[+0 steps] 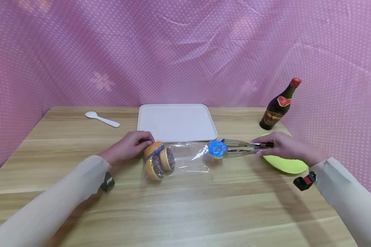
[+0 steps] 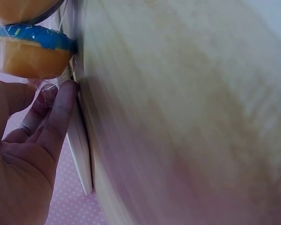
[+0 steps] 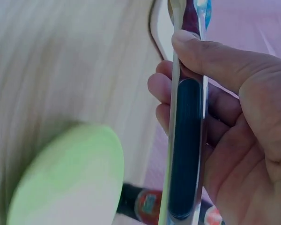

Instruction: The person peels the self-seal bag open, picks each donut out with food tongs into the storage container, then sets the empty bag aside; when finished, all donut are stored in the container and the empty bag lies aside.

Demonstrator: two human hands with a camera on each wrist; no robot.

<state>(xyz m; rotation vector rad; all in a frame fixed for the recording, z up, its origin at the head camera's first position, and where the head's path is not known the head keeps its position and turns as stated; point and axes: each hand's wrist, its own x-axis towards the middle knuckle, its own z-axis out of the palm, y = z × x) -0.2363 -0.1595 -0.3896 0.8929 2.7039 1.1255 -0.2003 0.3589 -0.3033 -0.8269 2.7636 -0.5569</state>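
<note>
Pinching crumpled film at the nine o'clock end of a clear bag (image 1: pixel 185 161), the fingers of the left hand (image 1: pixel 128 147) lie just beside the blue-iced doughnut (image 2: pixel 35 54) inside it. Two brown-iced doughnuts (image 1: pixel 157 166) lie against that one, at nine o'clock from the bag's middle. The right hand (image 1: pixel 287 147) has its thumb and fingers closed round metal tongs (image 3: pixel 186 150), whose tips hold a bright blue doughnut (image 1: pixel 214 150) at the bag's three o'clock end; whether its edge is within the film, I cannot tell.

That doughnut looks light and slightly springy, perhaps foam, so a modest squeeze on its rim should do; too much might dent it or make it roll out of the smooth tips. The tongs seem stiff and best held along the handle. The film is thin, limp and slippery, likely to slide or crease, so a pinch at its far corner suits it better than one mid-sheet. A white tray (image 1: pixel 177 120) sits at twelve o'clock on the surface (image 1: pixel 185 212), a green plate (image 1: pixel 285 164) at three.
</note>
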